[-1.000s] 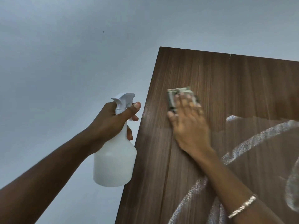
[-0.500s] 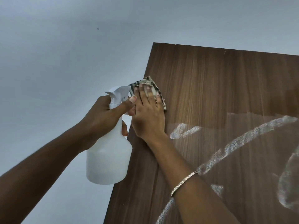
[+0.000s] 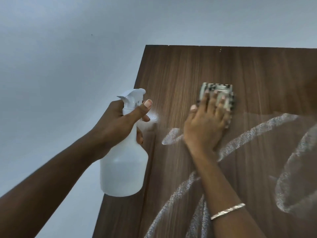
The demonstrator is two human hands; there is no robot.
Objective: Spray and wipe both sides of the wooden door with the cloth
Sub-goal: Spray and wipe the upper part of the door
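The dark wooden door (image 3: 223, 69) fills the right side, seen from below up to its top edge. Wet streaks of spray (image 3: 257, 131) arc across its lower part. My right hand (image 3: 205, 124) presses a folded patterned cloth (image 3: 217, 93) flat against the door's upper area, fingers spread over it. My left hand (image 3: 118, 124) grips the neck of a white spray bottle (image 3: 123, 169) beside the door's left edge, nozzle towards the door. A faint mist (image 3: 152, 117) hangs by the nozzle.
A plain pale wall or ceiling (image 3: 68, 48) fills the left and top of the view. The door's left edge (image 3: 137, 86) runs diagonally down behind the bottle. A silver bracelet (image 3: 228, 210) sits on my right wrist.
My right hand slid the cloth from mid-door to the left edge, then back right. The bottle stayed beside the edge, and a fresh mist now shows near the nozzle.
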